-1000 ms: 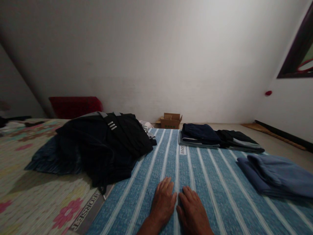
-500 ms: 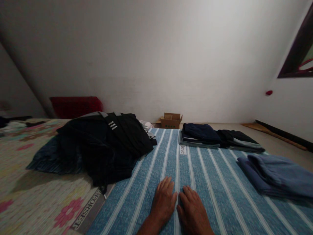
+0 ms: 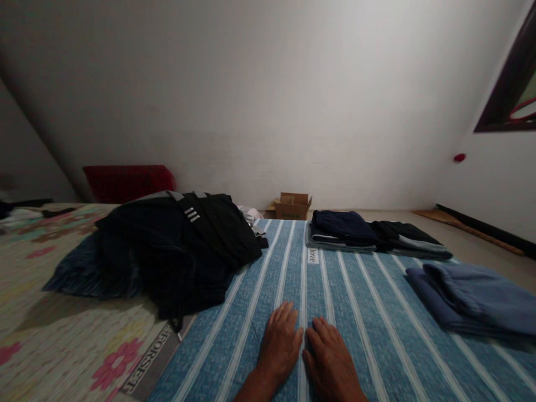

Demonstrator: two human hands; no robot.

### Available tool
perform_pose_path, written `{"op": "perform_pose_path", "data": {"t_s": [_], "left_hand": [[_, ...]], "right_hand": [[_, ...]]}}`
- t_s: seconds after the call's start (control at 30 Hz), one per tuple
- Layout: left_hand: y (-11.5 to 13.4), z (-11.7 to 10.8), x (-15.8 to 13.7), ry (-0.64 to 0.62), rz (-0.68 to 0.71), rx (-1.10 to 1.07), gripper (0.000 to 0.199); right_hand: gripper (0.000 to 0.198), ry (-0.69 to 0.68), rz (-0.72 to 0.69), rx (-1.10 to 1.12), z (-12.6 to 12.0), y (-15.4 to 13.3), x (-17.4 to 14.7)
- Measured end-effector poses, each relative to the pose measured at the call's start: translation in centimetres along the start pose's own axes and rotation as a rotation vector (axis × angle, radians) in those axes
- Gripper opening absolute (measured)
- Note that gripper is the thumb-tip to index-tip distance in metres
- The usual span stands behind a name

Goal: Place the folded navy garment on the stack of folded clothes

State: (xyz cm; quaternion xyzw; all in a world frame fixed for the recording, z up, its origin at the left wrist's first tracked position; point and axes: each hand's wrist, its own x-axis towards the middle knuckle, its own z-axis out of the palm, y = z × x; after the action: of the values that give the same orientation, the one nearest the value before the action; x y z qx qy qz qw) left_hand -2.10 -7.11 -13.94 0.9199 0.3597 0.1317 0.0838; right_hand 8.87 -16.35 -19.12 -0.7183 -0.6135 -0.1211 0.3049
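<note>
Blue striped mat (image 3: 360, 312): spread flat across the floor, nearest. Left hand (image 3: 280, 341) and right hand (image 3: 330, 360) lie open, palms down, side by side on it. Beyond: heap of black clothes (image 3: 180, 245) left, folded blue garment (image 3: 473, 298) right, cardboard box (image 3: 293, 206) farthest.

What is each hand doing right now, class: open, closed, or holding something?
Left hand: open, flat on the striped mat, holding nothing.
Right hand: open, flat on the mat beside it, holding nothing.
</note>
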Motion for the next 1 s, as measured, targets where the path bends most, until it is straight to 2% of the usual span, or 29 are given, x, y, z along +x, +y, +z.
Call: {"op": "perform_pose_path", "data": {"t_s": [0.23,0.4,0.7,1.0], "left_hand": [[-0.31,0.39,-0.06,0.015,0.020,0.004,0.038],[-0.59,0.79,-0.04,0.058,0.036,-0.017,0.037],[-0.23,0.21,-0.03,-0.004,0.017,0.039,0.038],[-0.29,0.35,-0.04,0.017,0.019,0.006,0.038]], "right_hand": [[0.032,0.034,-0.007,0.003,0.12,0.00,-0.14],[0.032,-0.007,-0.011,0.014,-0.13,0.07,-0.09],[0.031,-0.039,0.001,0.018,-0.36,-0.25,0.20],[0.032,-0.018,-0.008,0.023,-0.14,0.06,-0.06]]}}
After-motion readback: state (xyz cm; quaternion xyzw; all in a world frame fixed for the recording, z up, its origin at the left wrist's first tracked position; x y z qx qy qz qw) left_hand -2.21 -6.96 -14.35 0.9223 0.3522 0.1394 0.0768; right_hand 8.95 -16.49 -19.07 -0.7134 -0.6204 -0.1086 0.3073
